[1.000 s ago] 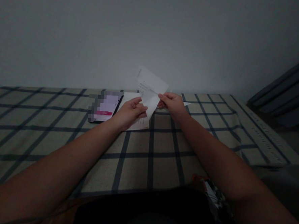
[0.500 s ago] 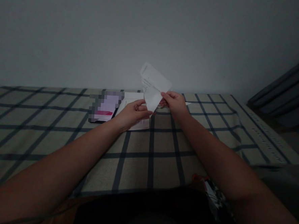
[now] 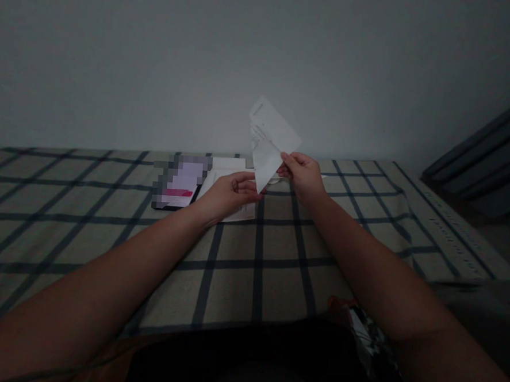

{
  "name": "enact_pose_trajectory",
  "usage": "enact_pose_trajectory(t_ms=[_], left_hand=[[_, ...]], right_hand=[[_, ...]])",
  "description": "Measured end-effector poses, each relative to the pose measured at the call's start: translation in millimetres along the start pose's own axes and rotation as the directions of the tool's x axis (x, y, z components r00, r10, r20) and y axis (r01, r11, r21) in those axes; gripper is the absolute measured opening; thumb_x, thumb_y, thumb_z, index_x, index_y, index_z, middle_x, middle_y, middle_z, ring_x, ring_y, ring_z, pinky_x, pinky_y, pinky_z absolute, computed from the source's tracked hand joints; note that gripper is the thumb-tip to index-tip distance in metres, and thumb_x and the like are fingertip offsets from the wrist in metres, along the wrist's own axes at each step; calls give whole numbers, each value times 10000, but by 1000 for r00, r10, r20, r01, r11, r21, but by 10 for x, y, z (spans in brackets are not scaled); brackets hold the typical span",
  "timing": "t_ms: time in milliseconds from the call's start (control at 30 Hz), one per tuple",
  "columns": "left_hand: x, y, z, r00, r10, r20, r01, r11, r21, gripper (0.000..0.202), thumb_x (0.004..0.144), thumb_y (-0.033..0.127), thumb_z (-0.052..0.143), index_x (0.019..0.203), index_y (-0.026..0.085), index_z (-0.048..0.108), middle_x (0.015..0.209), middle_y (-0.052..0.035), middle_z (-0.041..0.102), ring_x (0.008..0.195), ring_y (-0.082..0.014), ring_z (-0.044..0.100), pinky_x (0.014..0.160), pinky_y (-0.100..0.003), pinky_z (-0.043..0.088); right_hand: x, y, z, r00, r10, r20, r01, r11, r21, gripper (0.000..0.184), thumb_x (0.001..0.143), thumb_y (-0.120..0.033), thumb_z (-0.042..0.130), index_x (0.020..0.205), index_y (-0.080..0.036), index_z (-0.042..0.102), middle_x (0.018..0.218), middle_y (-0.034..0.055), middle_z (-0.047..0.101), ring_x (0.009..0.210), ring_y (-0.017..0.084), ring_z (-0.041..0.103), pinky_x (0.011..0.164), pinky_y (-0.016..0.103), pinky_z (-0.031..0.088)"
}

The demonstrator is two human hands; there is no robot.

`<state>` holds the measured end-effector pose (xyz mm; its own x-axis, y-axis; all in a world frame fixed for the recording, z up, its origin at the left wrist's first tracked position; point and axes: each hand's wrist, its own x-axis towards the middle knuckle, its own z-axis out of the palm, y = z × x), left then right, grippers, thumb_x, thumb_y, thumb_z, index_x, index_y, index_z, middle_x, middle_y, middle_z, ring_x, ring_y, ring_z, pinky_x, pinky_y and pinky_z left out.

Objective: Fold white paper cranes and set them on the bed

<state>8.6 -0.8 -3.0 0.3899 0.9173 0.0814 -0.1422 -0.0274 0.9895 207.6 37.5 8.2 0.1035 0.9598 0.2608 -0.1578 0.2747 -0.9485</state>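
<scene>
Right hand [image 3: 302, 174] pinches raised paper [image 3: 273, 135]. Left hand [image 3: 233, 192] at its lower tip, grip unclear. Lit-screen device [image 3: 181, 182] on table [image 3: 232, 284].

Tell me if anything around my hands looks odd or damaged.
The paper in the right hand looks bent and creased rather than flat. Blocky pixels cover the device, oddly spilling past its left edge.
</scene>
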Motion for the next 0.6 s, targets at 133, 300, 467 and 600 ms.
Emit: enact_pose_trajectory(t_ms=[133, 300, 467, 600], left_hand=[[16, -8, 5, 1000, 21, -2, -21, 1000, -12, 583, 585, 150, 907, 1139, 182, 727, 985, -58, 790, 878, -173, 739, 900, -328, 561], [-9, 32, 8, 997, 36, 68, -34, 999, -29, 570, 631, 219, 919, 1166, 188, 723, 1191, -100, 767, 1071, -221, 724, 999, -351, 534], [-52, 68, -11, 994, -36, 103, 44, 996, -84, 462, 771, 457, 844, 1103, 159, 725, 1103, -132, 778, 897, -209, 754, 828, -335, 587], [-29, 54, -12, 998, -67, 21, 68, 994, -84, 428, 767, 490, 846, 964, 139, 700, 972, -123, 785, 731, -167, 732, 683, -281, 587]], right_hand=[[14, -2, -31, 1000, -5, 21, 5, 1000, 3, 324, 806, -437, 800, 684, -182, 641, 642, -8, 652, 580, 87, 616, 607, 218, 537], [-19, 27, -11, 996, -21, 92, 22, 1000, -7, 367, 765, -469, 821, 641, -188, 620, 618, -10, 655, 567, 93, 618, 597, 224, 538], [-29, 34, 4, 992, -11, 123, 13, 1000, -20, 364, 749, -485, 828, 661, -189, 636, 618, -7, 671, 552, 93, 616, 583, 223, 533], [-9, 50, 10, 993, 5, 122, 0, 999, -41, 391, 732, -523, 833, 675, -192, 633, 615, -9, 671, 554, 97, 622, 575, 222, 535]])
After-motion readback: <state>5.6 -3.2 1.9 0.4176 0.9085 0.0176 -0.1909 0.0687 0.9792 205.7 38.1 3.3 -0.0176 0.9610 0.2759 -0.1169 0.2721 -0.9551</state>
